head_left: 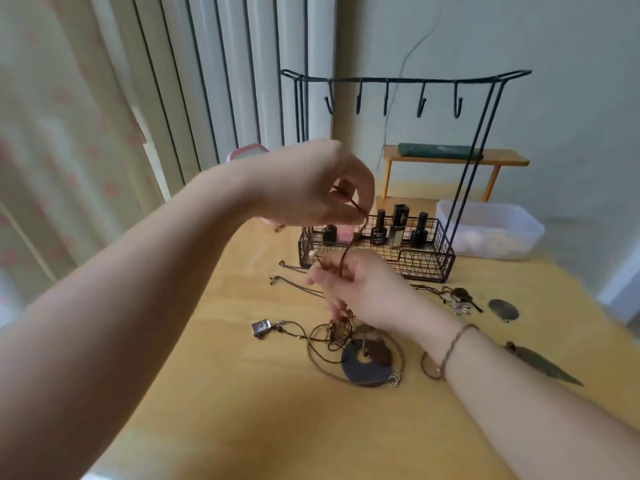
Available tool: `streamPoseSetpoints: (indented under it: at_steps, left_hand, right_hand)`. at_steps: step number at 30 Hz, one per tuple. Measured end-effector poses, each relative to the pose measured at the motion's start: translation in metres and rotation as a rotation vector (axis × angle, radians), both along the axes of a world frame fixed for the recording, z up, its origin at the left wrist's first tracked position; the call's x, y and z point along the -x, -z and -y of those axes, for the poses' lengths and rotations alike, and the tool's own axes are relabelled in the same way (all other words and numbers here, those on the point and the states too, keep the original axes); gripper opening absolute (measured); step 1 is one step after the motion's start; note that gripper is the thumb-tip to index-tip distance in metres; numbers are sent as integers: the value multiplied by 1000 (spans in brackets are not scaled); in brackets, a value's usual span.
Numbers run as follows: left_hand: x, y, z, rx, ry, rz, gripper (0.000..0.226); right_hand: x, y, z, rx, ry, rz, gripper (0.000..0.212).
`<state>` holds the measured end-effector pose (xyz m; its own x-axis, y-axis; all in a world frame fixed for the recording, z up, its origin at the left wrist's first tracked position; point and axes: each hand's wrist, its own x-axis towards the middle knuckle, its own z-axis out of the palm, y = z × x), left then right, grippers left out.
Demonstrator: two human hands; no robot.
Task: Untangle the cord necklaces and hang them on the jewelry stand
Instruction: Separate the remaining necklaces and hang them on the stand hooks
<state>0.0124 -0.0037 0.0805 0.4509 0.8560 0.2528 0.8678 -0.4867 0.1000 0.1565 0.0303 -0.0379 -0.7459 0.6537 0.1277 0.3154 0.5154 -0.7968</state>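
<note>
A brown cord (347,249) runs taut between my two hands above the table. My left hand (311,188) pinches its upper end; my right hand (360,289) grips it lower down. Below my right hand the cord falls into a tangle (337,332) of brown cords beside a dark round disc pendant (367,363). A small square pendant (261,326) lies at the tangle's left. More cord necklaces (457,299) with an oval pendant (504,309) lie to the right, and a leaf pendant (543,367) nearer me. The black wire jewelry stand (408,77) stands behind, its hooks bare.
The stand's wire basket (426,265) holds several nail polish bottles (379,230). A clear plastic box (491,230) sits to its right, a small wooden bench (453,161) behind. A pink item (247,152) shows past my left hand. Curtains hang at left.
</note>
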Motion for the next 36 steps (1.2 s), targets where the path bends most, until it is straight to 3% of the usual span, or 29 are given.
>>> streamPoseSetpoints:
  at_steps: [2,5,6,10,13,16,20,22,24,25,26,27,28,30,32,36]
  left_hand:
    - [19,10,-1,0,-71,-64,41]
    - [39,40,-3,152,-167,-104,74]
    - [39,53,-5,193,-152,-25,71]
    - [25,94,-12,285,1,445,20]
    - [24,102,-5,332,8,690,21]
    - [36,99,2,363,-1,804,35]
    - [69,98,10,375,-168,885,34]
    - [91,105,16,345,-359,773,19]
    - [113,112,19,252,-615,476,6]
    - [118,113,23,238,-741,235,8]
    - [118,115,27,247,-801,-4,24]
    - [113,115,28,245,-778,-128,45]
    - [102,111,29,236,-676,-81,63]
    - [58,94,33,294,-344,387,77]
    - [12,87,28,382,-88,732,63]
    - [-4,94,16,407,-3,941,24]
  right_hand:
    - [-12,-1,-9,220,14,-124,28]
    - [-27,-7,-15,195,75,-209,30]
    - [-28,-9,-17,160,86,-204,30]
    - [-28,-18,-19,60,89,-69,31]
    - [-38,-22,-22,70,90,92,31]
    - [-53,-26,-25,53,70,319,33]
    - [-66,-37,-25,-84,49,537,61]
    - [-78,-44,-27,-121,57,589,60]
    - [-92,-49,-29,-100,16,588,41]
    - [-96,-53,-27,-54,-1,533,31]
    - [-97,-56,-24,-5,-10,449,25]
    - [-93,-59,-20,6,-9,365,25]
    - [-87,-61,-16,-39,5,308,25]
    - [-68,-62,-11,-230,53,275,26]
    - [-52,-61,-6,-343,106,265,26]
    - [-64,-60,-10,-385,164,167,25]
